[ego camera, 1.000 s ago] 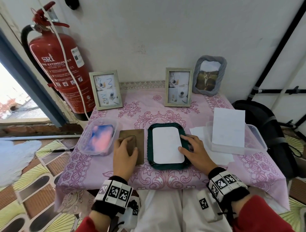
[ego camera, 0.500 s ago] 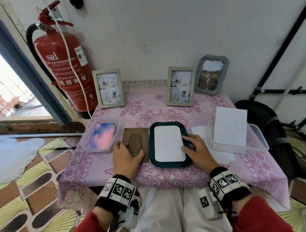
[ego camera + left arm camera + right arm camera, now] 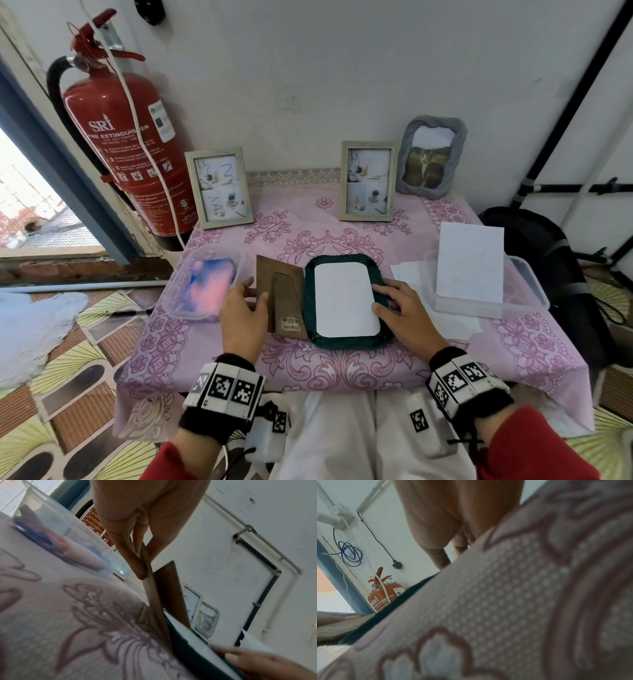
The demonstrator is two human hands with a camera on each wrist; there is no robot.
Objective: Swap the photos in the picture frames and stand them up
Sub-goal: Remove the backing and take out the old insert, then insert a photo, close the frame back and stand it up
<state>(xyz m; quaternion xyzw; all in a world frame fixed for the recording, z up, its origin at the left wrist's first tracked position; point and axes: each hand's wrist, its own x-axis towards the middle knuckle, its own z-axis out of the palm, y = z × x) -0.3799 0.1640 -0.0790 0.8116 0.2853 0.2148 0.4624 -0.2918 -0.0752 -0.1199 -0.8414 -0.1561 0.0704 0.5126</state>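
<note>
Fingers and thumb of left hand clamped on left edge of brown backing board, pinching it; board tilted up off pink tablecloth, right edge down against dark green frame. Easel flap visible on board's upper face, barcode sticker near front corner. Right hand flat on right rim of green frame, fingers spread and fairly straight, fingertips touching white photo back lying inside frame. Green frame face-down at front centre of table.

Just left of board: clear plastic tub holding pink-and-blue print. Right of frame: second clear tub with white sheet propped upright in it, more white paper beneath.

Standing at back by wall: pale wooden frame on left, second pale wooden frame at centre right, grey wavy frame with cat picture beside it, leaning on wall.

Red fire extinguisher mounted left of table. Black bag on floor, right.
</note>
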